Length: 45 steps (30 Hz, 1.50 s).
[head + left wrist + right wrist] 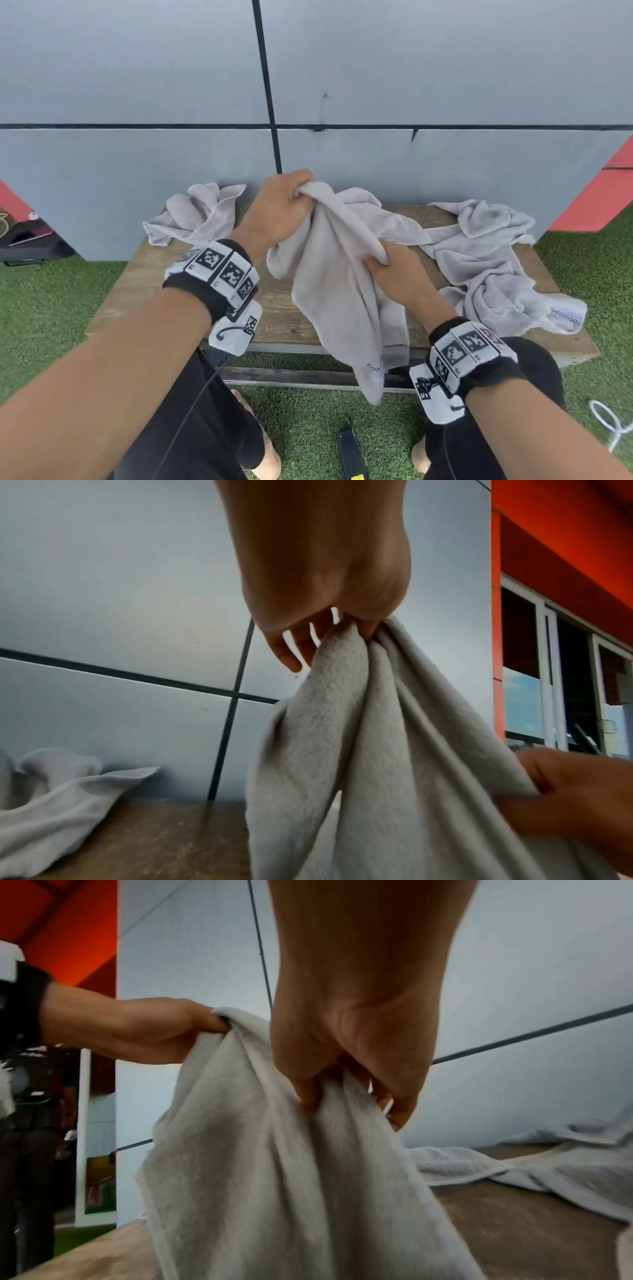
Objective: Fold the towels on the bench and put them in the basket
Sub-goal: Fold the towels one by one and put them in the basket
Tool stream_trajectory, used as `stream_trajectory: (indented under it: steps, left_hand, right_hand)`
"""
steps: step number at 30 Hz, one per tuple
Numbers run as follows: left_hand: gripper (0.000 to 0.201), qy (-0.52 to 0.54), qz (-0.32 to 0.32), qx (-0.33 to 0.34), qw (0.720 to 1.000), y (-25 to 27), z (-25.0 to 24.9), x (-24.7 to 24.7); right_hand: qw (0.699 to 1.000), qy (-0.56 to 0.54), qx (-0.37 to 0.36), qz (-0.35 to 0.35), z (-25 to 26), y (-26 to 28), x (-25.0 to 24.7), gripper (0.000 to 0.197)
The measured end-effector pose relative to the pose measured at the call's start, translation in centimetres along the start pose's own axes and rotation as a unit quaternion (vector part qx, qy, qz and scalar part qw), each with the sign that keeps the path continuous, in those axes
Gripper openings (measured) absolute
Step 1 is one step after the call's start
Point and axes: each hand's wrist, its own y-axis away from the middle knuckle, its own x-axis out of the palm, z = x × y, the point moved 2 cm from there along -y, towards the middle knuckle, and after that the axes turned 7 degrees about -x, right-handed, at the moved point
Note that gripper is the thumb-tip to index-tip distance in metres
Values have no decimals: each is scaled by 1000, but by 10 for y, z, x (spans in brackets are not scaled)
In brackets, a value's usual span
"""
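A pale grey terry towel (337,287) is hanging bunched above the weathered wooden bench (281,318), its lower end draping past the front edge. The left hand (279,212) is gripping its top, fingers curled round the cloth, arm reaching forward. The right hand (394,270) is pinching a fold lower down. Two more crumpled grey towels are lying on the bench: one at left (198,214), one at right (496,260).
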Motion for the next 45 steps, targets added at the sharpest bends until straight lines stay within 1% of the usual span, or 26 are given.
stream_trajectory:
  steps: [3,5,6,7,8,10,11,13,15,17,19,21,23,26,27,28,30,31,32,33,34,37,39,41,43,45]
  left_hand:
    - [13,-65,-93,-93,989,-11,25,-19]
    - [14,-123,-74,-184,972,-13,43,-26]
    - [24,-147,-57,-212,964,-10,50,-26]
    - [38,-161,-39,-215,962,-7,53,-22]
    - [52,-152,-11,-183,971,-3,51,-13]
    - [67,-59,103,-72,990,5,37,14]
    - [64,-31,154,-36,987,7,31,28]
    - [41,-41,183,-19,982,4,23,46]
    - [20,-68,145,-3,987,-3,18,50]
    - [23,-84,94,9,992,-7,17,44]
    - [25,-78,43,-13,996,-11,23,34]
    - [23,-57,-9,-62,996,-15,36,22]
    - [26,-72,-32,-100,992,-16,47,14]
    - [18,-98,3,-160,982,-12,58,20]
    - [25,-79,20,-172,982,-8,58,25]
    - [35,-51,46,-165,984,-5,56,32]
    - [48,-21,106,-116,987,1,43,47]
    - [45,-12,128,-92,987,4,34,53]
    - [35,-10,137,-65,988,6,26,58]
    - [29,-11,131,-39,991,6,19,61]
    - [33,-10,120,-14,993,6,13,61]
    - [38,-11,67,2,998,2,10,52]
    - [42,-1,17,-21,1000,0,18,41]
    - [40,7,-6,-65,998,1,27,34]
    - [32,-9,17,-89,996,4,33,33]
    - [14,26,79,-91,992,11,28,36]
  right_hand:
    - [998,27,51,15,-16,-4,-3,23]
    - [999,-1,42,21,-12,-8,-8,28]
    - [999,-24,26,26,-5,-11,-11,30]
    - [999,-41,8,30,4,-16,-13,31]
    - [998,-49,-12,34,14,-20,-15,31]
    - [996,-46,-59,37,35,-30,-16,29]
    - [995,-47,-76,38,44,-34,-17,30]
    - [993,-52,-98,31,55,-41,-19,32]
    - [993,-53,-107,10,56,-44,-24,21]
    - [994,-48,-93,-10,45,-43,-32,11]
    - [997,-21,-74,-14,29,-38,-40,17]
    - [998,9,-54,-12,14,-31,-46,25]
    - [999,16,-37,-17,4,-26,-49,27]
    - [999,16,-42,-24,3,-25,-48,28]
    - [998,13,-46,-29,7,-26,-47,25]
    - [998,2,-51,-34,13,-28,-46,22]
    - [997,-21,-72,-35,26,-32,-43,17]
    - [996,-25,-84,-31,32,-34,-42,16]
    - [995,-27,-96,-25,38,-35,-41,16]
    - [994,-28,-104,-21,41,-37,-41,16]
    - [993,-29,-108,-22,43,-37,-42,17]
    - [995,-17,-93,-28,36,-36,-48,26]
    - [998,-7,-66,-13,26,-32,-52,42]
    - [999,-17,-49,3,21,-27,-55,48]
    - [998,-26,-53,3,22,-24,-57,46]
    - [997,-41,-65,-7,31,-23,-57,40]
